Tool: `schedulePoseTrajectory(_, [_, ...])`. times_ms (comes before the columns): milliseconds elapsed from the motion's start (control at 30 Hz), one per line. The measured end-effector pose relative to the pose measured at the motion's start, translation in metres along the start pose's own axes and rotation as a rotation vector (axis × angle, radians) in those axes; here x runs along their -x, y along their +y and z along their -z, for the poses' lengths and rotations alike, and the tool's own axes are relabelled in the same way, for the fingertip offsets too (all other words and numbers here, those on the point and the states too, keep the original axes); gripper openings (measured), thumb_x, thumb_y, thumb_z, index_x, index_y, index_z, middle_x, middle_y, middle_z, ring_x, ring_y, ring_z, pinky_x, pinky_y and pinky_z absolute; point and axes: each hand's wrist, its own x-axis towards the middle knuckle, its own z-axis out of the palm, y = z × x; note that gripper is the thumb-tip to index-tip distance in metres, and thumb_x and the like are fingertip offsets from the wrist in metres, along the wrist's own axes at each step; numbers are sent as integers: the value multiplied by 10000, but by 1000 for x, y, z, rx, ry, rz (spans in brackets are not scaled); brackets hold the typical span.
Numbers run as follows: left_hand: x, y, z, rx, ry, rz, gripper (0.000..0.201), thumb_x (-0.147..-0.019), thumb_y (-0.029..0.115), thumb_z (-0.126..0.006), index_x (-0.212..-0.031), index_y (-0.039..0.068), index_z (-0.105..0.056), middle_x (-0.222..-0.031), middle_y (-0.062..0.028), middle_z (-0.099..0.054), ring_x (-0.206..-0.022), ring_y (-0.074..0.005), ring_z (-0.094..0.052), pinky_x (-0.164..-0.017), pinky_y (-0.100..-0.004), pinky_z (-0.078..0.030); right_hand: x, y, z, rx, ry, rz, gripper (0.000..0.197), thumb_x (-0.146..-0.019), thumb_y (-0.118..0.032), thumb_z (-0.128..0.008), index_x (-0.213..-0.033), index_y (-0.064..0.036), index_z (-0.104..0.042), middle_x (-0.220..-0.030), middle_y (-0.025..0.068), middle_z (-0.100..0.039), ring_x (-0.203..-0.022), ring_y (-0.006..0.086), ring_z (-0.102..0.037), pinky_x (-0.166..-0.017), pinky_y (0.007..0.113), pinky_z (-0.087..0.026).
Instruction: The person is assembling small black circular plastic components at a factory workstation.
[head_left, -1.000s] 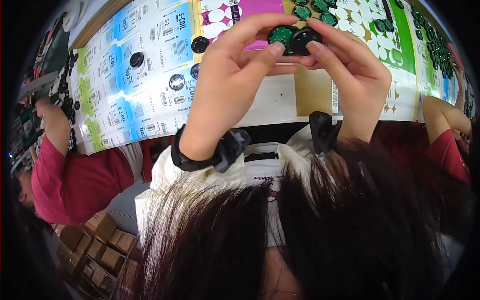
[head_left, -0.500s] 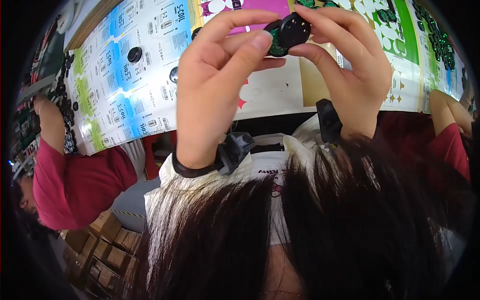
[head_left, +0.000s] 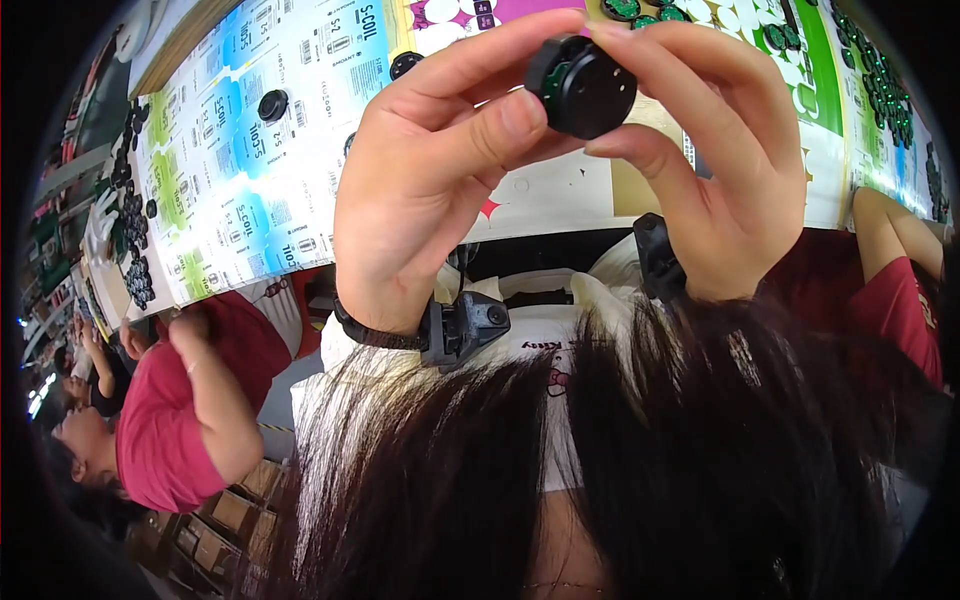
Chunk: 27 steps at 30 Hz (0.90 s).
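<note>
Both hands are raised over the table, meeting at one small round black assembly. Between the thumb and fingers of my left hand (head_left: 415,165) is a black round housing (head_left: 545,68), with a bit of green circuit board (head_left: 562,78) showing at its edge. My right hand (head_left: 725,150) pinches a black round cap (head_left: 600,98) by its rim, thumb below and fingers above. A few small holes mark the cap's face. Cap and housing sit against each other, slightly tilted; whether they are fully joined I cannot tell.
On the printed sheets (head_left: 305,180) covering the table lies a loose black round part (head_left: 273,106). Green round boards (head_left: 622,9) lie beyond my hands, with many more (head_left: 885,85) at far right. Black parts (head_left: 135,215) line the left edge. A co-worker in red (head_left: 175,430) is at left, another sleeve (head_left: 900,320) at right.
The cap and housing have come closer together, hiding most of the green board, and have turned and shifted slightly nearer me. The co-worker at left has drawn an arm back from the table.
</note>
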Motion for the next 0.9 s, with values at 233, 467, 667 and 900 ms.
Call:
schedulePoseTrajectory(233, [-1,-1,16,-57,-134,-85,341,-830,90,-466,-1149,-19,-421,-1038,-152,-536,-903,-223,-551,-782,-333,-456,-6,9,0,40,-90,113,426,-601,-20,-665,-1018,-27,-578,-958,92,-515,-842,180,-526,-692,252,-451])
schedulePoseTrajectory(467, [-3,-2,20,-115,-281,-166,385,-844,127,-469,-1185,-32,-384,-1048,-144,-534,-953,-214,-537,-837,-347,-442,-1,-5,0,-74,-17,-19,427,-605,4,-658,-1022,-26,-576,-963,94,-509,-842,180,-525,-691,251,-452])
schedulePoseTrajectory(667, [0,-2,5,-194,-289,-188,372,-837,106,-477,-1173,-36,-403,-1074,-144,-523,-974,-216,-527,-840,-336,-434,1,-3,-6,59,-35,-22,423,-593,35,-656,-1006,-23,-585,-953,98,-509,-838,180,-526,-685,252,-453])
schedulePoseTrajectory(900, [10,-20,0,-496,103,-428,255,-807,-32,-465,-1057,-46,-513,-970,-127,-574,-859,-159,-562,-737,-244,-459,11,13,-31,-11,30,65,379,-608,61,-642,-977,-10,-594,-928,105,-530,-819,182,-541,-714,254,-443])
